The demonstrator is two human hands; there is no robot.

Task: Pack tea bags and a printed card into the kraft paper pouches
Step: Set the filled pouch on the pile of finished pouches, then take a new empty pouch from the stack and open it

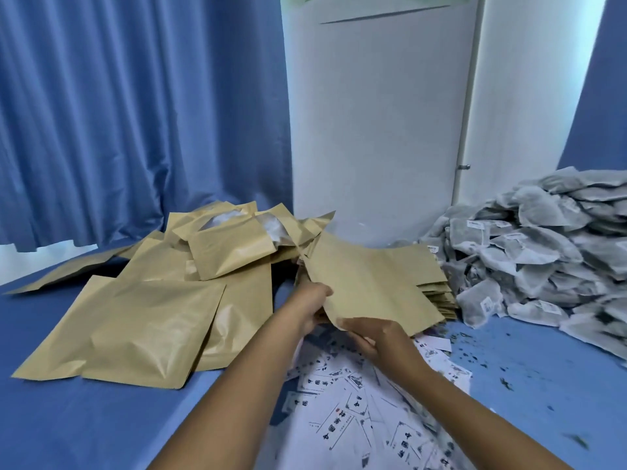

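- Both hands hold one flat kraft pouch (369, 283) just right of the view's centre, lifted above the blue worktop (101, 418). Its long axis runs from about 10 o'clock to 4 o'clock, and the near edge sits at the hands.
- The left hand (314, 305) grips the pouch's near-left edge – fingers curled onto the paper.
- The right hand (376, 337) pinches the near edge from below and to the right, thumb on top of the paper.
- A stack of empty pouches (437, 293) lies under and behind the held one, its edges fanned out toward 3 o'clock.
- Filled pouches (152, 317) lie in a loose, overlapping heap at 9 o'clock; most lie flat, and some at the back show a clear window.
- Tea bags (536, 259) are piled high at 2 to 3 o'clock, against the white cabinet (373, 113); loose tea crumbs (475, 351) are scattered on the worktop near the pile.
- Printed cards (356, 412) are spread at 6 o'clock beneath the forearms, lying at mixed angles.
- A blue curtain (118, 113) hangs behind, toward 10 o'clock.
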